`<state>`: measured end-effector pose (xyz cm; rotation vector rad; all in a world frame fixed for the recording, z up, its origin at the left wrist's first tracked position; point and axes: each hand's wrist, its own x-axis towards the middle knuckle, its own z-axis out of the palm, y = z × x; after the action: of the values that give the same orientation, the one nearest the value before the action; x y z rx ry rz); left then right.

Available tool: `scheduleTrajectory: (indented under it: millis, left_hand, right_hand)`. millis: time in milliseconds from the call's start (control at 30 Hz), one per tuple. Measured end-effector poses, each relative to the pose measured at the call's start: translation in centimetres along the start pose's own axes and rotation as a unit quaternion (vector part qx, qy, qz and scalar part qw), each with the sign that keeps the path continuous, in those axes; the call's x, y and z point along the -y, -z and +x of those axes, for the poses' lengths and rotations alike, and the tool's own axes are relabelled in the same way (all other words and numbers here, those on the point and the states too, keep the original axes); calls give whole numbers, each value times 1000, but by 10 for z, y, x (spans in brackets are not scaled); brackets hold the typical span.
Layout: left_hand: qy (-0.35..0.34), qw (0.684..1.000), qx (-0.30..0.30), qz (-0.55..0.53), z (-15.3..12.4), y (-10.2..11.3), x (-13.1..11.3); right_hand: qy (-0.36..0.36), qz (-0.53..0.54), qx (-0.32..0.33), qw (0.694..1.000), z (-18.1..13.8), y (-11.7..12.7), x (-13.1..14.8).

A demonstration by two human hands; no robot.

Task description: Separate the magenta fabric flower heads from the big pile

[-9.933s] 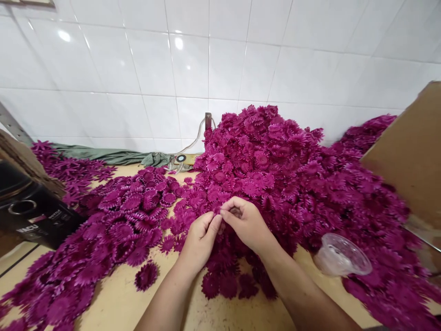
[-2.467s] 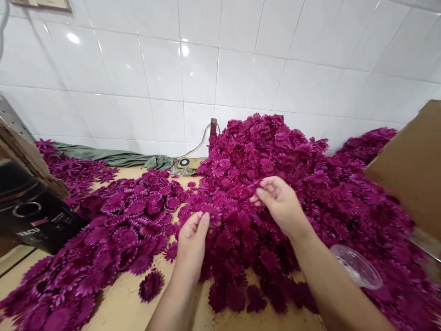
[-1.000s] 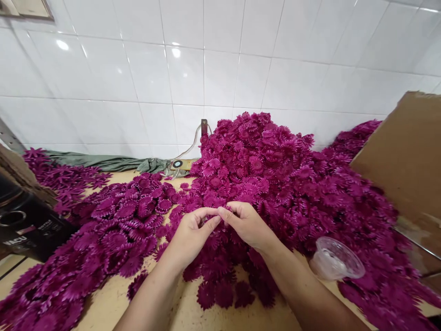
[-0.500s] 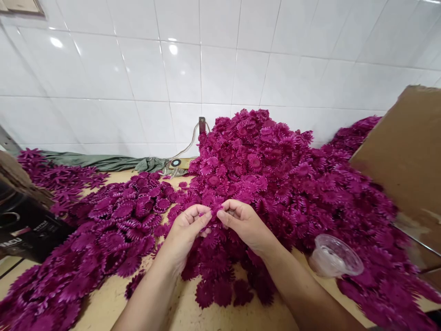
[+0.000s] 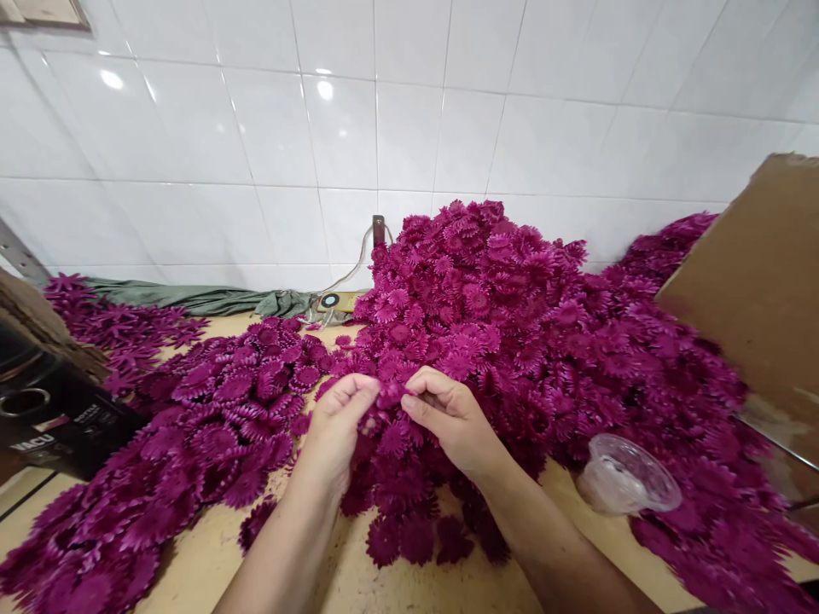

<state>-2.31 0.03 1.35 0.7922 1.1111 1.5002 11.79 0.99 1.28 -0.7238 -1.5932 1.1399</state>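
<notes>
Between my two hands is a small magenta fabric flower piece point(image 5: 391, 396), partly hidden by the fingers. My left hand point(image 5: 340, 423) pinches its left side with thumb and forefinger. On its other side, my right hand point(image 5: 444, 415) is closed in a pinch, thumb against bent forefinger. Both hands are in front of a tall heap of magenta fabric flowers point(image 5: 473, 298) with fringed petals. Below the hands, more flowers hang toward the near side of the wooden table point(image 5: 358, 563).
Left lies a pile of larger magenta flower discs point(image 5: 217, 426), with star-shaped pieces point(image 5: 137, 328) behind. A black box point(image 5: 57, 422) stands at the left edge. Right are a clear plastic cup point(image 5: 630, 477) and a cardboard sheet point(image 5: 755, 298). Green cloth point(image 5: 192, 294) runs along the tiled wall point(image 5: 256, 128).
My left hand has shifted slightly left and up, and the gap between the fingertips looks wider. The whole view has moved a little.
</notes>
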Motion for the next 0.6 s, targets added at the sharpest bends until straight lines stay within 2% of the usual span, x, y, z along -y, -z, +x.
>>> scheduleTrajectory:
  millis: [100, 133, 233, 333, 467, 600]
  left_hand:
    - [-17, 995, -87, -46, 10, 16, -5]
    - [-21, 994, -97, -47, 12, 21, -6]
    - [-17, 998, -57, -13, 14, 23, -9]
    - [-1, 999, 15, 30, 13, 9, -8]
    - [-32, 998, 58, 21, 15, -5, -5]
    - [-68, 994, 71, 52, 14, -4, 0]
  right_hand:
    - [-1, 37, -38, 999, -4, 13, 1]
    - [-12, 40, -56, 998, -4, 19, 1]
    - [-82, 46, -122, 988, 4, 34, 1]
    - [-140, 62, -164, 974, 13, 36, 5]
    - [-136, -9, -128, 982, 8, 17, 12]
    - [-85, -95, -72, 989, -4, -2, 11]
